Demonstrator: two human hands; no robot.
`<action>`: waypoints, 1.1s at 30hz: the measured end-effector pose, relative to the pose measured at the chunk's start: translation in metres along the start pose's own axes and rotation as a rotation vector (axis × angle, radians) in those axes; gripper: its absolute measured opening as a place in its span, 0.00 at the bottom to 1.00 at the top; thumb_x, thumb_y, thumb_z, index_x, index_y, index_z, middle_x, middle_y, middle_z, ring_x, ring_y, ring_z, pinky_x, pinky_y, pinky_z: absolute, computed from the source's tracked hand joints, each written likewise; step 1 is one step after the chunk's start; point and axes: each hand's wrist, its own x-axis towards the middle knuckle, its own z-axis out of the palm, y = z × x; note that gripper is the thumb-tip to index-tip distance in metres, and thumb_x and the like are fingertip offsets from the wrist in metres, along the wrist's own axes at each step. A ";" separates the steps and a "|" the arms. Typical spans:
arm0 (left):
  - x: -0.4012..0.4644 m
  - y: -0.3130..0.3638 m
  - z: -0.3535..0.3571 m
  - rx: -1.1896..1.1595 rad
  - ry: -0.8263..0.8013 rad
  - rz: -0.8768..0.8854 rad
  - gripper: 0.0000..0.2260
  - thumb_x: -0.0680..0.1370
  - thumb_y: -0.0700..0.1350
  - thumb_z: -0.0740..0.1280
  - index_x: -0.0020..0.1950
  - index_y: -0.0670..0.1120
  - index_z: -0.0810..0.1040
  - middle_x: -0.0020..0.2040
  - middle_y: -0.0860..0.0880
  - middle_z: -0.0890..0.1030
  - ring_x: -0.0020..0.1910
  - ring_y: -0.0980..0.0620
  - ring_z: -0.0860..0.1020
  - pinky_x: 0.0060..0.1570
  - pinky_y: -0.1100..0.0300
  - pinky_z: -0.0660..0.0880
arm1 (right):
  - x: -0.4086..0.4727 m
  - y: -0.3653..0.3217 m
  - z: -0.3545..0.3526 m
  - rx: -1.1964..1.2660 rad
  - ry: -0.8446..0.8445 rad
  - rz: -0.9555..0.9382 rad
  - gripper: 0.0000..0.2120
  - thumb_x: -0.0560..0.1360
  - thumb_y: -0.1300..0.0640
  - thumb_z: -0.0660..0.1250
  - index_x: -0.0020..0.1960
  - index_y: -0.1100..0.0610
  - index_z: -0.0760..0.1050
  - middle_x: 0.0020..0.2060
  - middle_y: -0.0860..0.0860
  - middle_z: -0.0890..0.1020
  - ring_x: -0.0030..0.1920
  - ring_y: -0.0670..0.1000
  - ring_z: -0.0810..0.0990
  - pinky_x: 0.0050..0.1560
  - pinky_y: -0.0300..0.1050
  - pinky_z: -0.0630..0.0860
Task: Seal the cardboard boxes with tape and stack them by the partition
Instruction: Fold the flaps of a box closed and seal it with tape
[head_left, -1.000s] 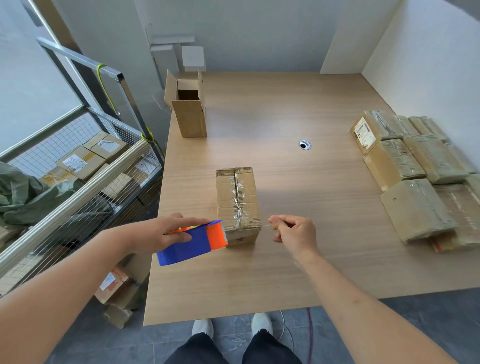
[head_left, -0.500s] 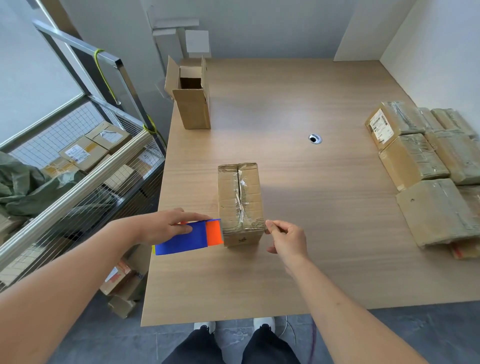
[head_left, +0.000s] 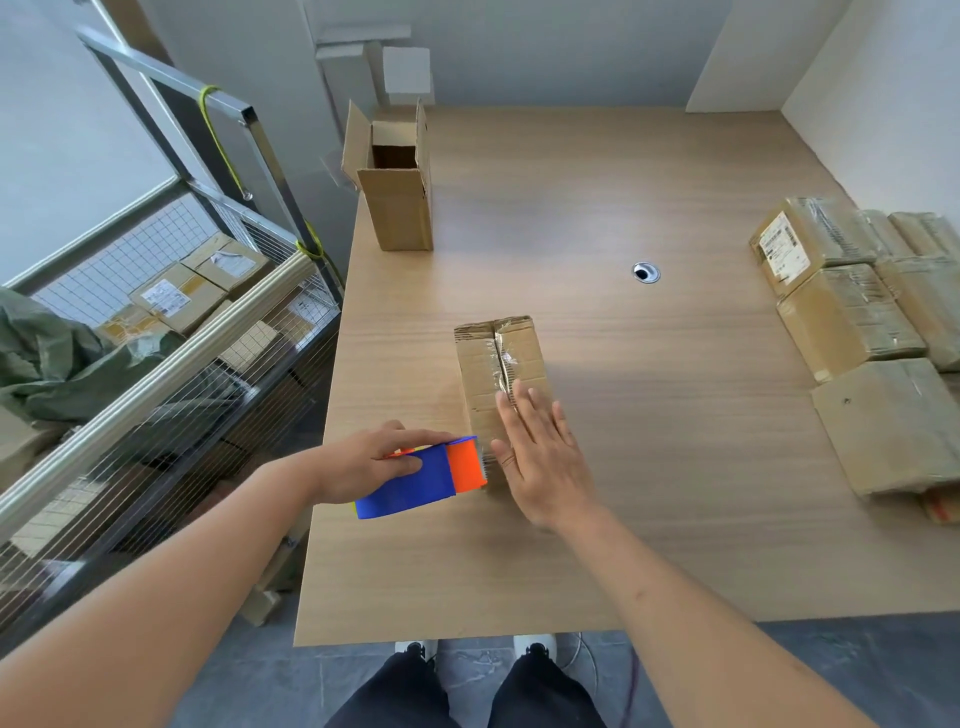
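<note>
Cardboard box (head_left: 498, 364) — brown, creased, clear tape along seam.

A packing room: taped parcels (head_left: 852, 322), wire cart (head_left: 171, 364).

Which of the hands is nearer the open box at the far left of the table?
Left. The left hand holds the tape dispenser on the open box's side; the right hand lies flat on the taped box, further right.

Matt cardboard box (head_left: 501, 364) with glossy tape (head_left: 503, 364) on a smooth wood-grain table (head_left: 649, 467).
</note>
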 end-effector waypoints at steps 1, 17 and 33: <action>-0.001 -0.003 0.002 -0.023 0.005 0.008 0.22 0.86 0.49 0.59 0.70 0.78 0.65 0.58 0.55 0.73 0.58 0.53 0.73 0.61 0.56 0.69 | 0.000 0.003 0.004 -0.056 -0.019 -0.003 0.30 0.85 0.40 0.43 0.83 0.51 0.49 0.82 0.48 0.46 0.82 0.48 0.44 0.81 0.50 0.38; -0.004 -0.041 0.011 0.096 -0.022 -0.053 0.20 0.87 0.56 0.52 0.76 0.76 0.55 0.60 0.55 0.72 0.60 0.51 0.73 0.65 0.50 0.67 | 0.003 0.002 0.009 -0.134 -0.124 0.034 0.31 0.84 0.39 0.38 0.83 0.48 0.42 0.82 0.46 0.42 0.81 0.46 0.37 0.80 0.49 0.34; -0.005 -0.042 0.004 -0.212 0.094 0.011 0.17 0.85 0.58 0.58 0.73 0.74 0.64 0.49 0.65 0.83 0.48 0.60 0.82 0.48 0.65 0.76 | 0.013 -0.031 -0.006 -0.070 -0.110 0.207 0.41 0.77 0.27 0.51 0.81 0.51 0.57 0.82 0.50 0.55 0.82 0.50 0.47 0.81 0.54 0.41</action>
